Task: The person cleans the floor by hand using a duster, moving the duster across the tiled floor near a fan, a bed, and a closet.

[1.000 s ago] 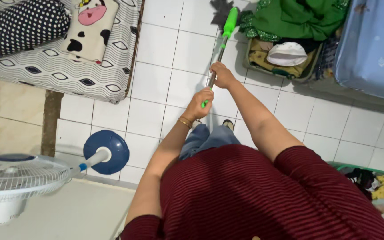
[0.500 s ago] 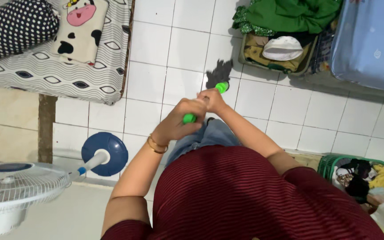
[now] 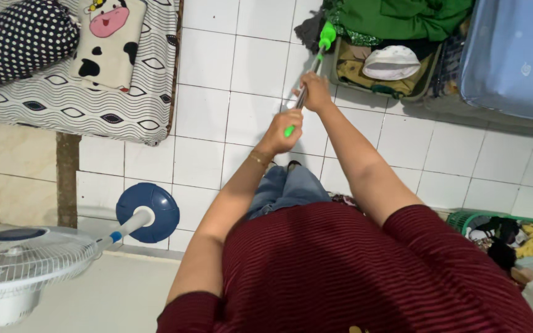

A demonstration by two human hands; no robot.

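Observation:
I look straight down over my dark red striped top at a white tiled floor [image 3: 205, 111]. Both hands grip a mop handle [image 3: 308, 77], a metal pole with green ends. My left hand [image 3: 282, 131] wraps the near green end, with a gold bangle on its wrist. My right hand [image 3: 316, 91] holds the pole farther up. The dark grey mop head [image 3: 309, 28] lies on the tiles at the top, beside a crate of clothes.
A mattress [image 3: 75, 92] with a patterned sheet, a dotted pillow and a cow cushion lies at the top left. A standing fan [image 3: 20, 259] with a blue base [image 3: 149, 213] is at the lower left. A crate of clothes [image 3: 390, 55], a blue mattress [image 3: 513, 55] and a green basket [image 3: 495, 231] line the right.
The mop was pulled in close to my feet half a second ago. Now both arms have stretched out and pushed the mop head away toward the crate of clothes.

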